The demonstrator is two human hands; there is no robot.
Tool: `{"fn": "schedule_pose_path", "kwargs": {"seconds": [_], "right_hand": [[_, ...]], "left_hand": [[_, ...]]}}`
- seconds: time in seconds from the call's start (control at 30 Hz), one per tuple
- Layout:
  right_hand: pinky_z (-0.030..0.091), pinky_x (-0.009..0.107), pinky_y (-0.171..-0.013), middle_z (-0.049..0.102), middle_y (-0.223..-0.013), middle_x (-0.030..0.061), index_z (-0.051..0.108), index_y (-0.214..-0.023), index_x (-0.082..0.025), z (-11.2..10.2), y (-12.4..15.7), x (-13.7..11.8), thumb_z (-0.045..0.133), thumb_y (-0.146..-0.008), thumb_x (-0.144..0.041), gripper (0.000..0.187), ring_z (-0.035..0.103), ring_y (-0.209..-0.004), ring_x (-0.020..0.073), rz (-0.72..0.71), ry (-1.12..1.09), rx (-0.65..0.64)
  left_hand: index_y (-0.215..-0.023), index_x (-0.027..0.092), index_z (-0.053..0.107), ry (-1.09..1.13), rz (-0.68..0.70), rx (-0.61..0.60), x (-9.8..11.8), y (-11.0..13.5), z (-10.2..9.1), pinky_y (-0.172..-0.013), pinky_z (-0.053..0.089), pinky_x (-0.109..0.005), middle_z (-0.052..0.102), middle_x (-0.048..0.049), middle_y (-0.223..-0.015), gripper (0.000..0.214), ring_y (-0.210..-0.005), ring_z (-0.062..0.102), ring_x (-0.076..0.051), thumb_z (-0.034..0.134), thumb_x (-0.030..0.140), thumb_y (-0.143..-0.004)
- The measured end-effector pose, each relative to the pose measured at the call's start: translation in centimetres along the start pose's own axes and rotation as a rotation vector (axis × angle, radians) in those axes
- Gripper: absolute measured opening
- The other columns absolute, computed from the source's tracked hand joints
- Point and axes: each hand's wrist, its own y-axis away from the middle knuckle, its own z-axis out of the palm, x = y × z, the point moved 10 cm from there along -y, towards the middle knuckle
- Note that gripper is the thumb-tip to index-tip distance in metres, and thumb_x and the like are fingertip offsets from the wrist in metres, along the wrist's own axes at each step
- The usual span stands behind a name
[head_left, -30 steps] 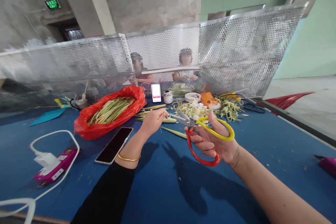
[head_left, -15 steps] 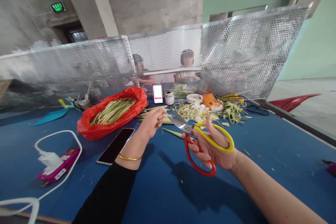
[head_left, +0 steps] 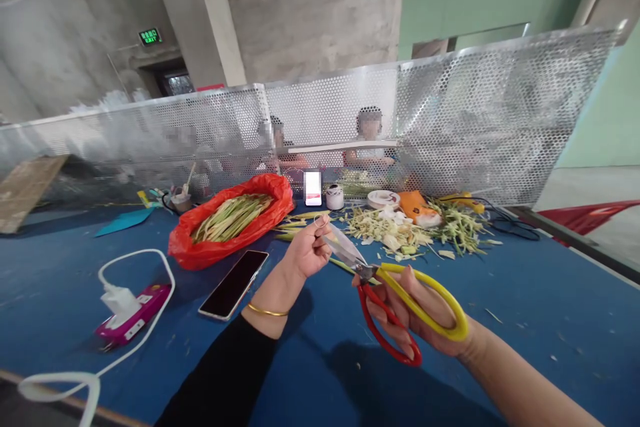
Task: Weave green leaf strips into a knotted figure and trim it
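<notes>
My right hand [head_left: 417,317] grips a pair of scissors [head_left: 400,290] with one yellow and one red handle loop; the metal blades point up and left. My left hand [head_left: 310,250] is raised just left of the blade tips, fingers pinched together on something small I cannot make out. Behind the hands lie several pale green stalks [head_left: 300,221] on the blue table [head_left: 320,373]. A red plastic bag [head_left: 227,230] full of green and yellow strips sits to the left.
A dark phone [head_left: 233,284] lies flat near my left wrist. A pink power strip [head_left: 133,310] with a white charger and cable lies at left. A heap of trimmings [head_left: 410,230], an orange object, tape rolls and a lit phone [head_left: 313,187] stand before a perforated metal screen [head_left: 350,120]; people sit behind it.
My left hand has drawn back from the stalks and risen to the scissor tips. The right hand with the scissors has dropped slightly nearer me. The camera has tilted.
</notes>
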Motion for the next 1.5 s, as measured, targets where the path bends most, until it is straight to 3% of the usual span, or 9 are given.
{"fn": "schedule_pose_path", "kwargs": {"seconds": [0.5, 0.93, 1.3, 1.5], "right_hand": [[0.044, 0.019, -0.035, 0.054, -0.070, -0.0009, 0.056, -0.113, -0.019, -0.9, -0.3, -0.1, 0.046, -0.086, -0.068, 0.057, 0.045, -0.037, 0.0052, -0.034, 0.042, 0.091], [0.043, 0.019, -0.033, 0.055, -0.072, -0.0011, 0.054, -0.114, -0.021, -2.0, -0.5, 0.6, 0.047, -0.088, -0.064, 0.051, 0.045, -0.037, 0.0056, -0.044, 0.053, 0.125], [0.042, 0.017, -0.035, 0.056, -0.070, -0.0011, 0.054, -0.113, -0.019, -2.0, -0.4, 0.0, 0.048, -0.087, -0.064, 0.052, 0.046, -0.037, 0.0048, -0.071, 0.125, 0.172], [0.043, 0.018, -0.034, 0.055, -0.069, -0.0010, 0.055, -0.112, -0.018, -1.7, -0.5, 0.1, 0.045, -0.089, -0.064, 0.052, 0.045, -0.037, 0.0054, -0.044, 0.049, 0.149]], "left_hand": [[-0.065, 0.017, 0.039, -0.026, -0.018, 0.088, -1.3, 0.1, 0.4, -0.032, 0.011, -0.013, 0.027, 0.0126, -0.048, 0.028, -0.030, 0.016, 0.000, 0.051, 0.014, -0.090], [-0.068, 0.018, 0.046, -0.231, 0.201, 0.180, -0.2, 0.0, -0.6, -0.036, 0.009, -0.014, 0.030, 0.0127, -0.046, 0.024, -0.034, 0.017, 0.000, 0.068, 0.025, -0.074], [-0.069, 0.016, 0.053, -0.356, 0.288, 0.186, -0.2, 0.1, -0.3, -0.036, 0.009, -0.016, 0.032, 0.0112, -0.046, 0.020, -0.033, 0.018, -0.001, 0.065, 0.030, -0.076], [-0.072, 0.016, 0.054, -0.376, 0.371, 0.220, 0.9, 0.3, -0.8, -0.036, 0.011, -0.015, 0.032, 0.0114, -0.047, 0.019, -0.035, 0.019, -0.001, 0.066, 0.030, -0.075]]}}
